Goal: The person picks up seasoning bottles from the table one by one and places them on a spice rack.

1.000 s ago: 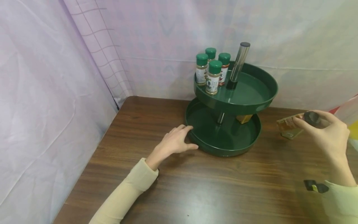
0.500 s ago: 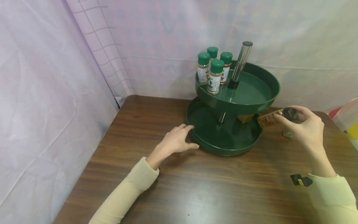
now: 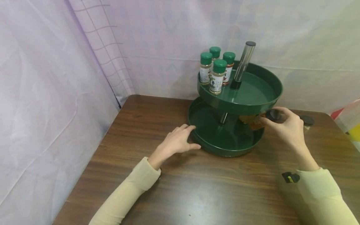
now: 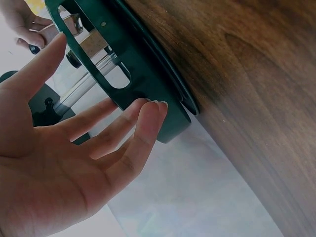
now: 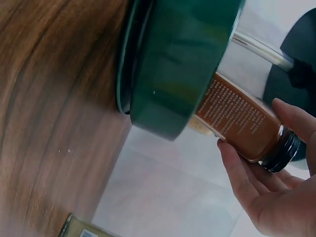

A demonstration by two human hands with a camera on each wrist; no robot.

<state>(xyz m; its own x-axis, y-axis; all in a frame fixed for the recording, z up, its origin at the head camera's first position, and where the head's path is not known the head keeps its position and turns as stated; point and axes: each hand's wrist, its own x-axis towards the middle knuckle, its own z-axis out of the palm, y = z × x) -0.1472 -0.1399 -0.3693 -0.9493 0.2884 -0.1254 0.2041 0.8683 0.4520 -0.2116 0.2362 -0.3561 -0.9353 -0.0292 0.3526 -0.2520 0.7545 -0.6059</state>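
Note:
My right hand [image 3: 289,128] grips a square-sided spice jar [image 5: 242,118] by its black-lidded end. The jar has reddish-brown contents and a printed label; it tilts over the right rim of the lower green tray [image 3: 213,132], beneath the upper tray. My left hand [image 3: 177,140] is at the left side of that tray, thumb apart and fingers loosely bent, with fingertips against the outer wall [image 4: 170,121]. Inside the lower tray, at the back right, stands a yellowish jar [image 3: 244,119], partly hidden by the upper tray and the held jar.
Several green-capped spice bottles [image 3: 217,79] stand at the left of the upper tray [image 3: 240,107], beside the metal post [image 3: 244,64]. Another black-lidded jar [image 3: 307,120] is on the wooden table [image 3: 225,187] behind my right hand. White cloth [image 3: 157,56] hangs behind.
My right hand has carried the jar leftward, from the table's right side to over the lower tray's right rim. My left hand stays at the tray's left side.

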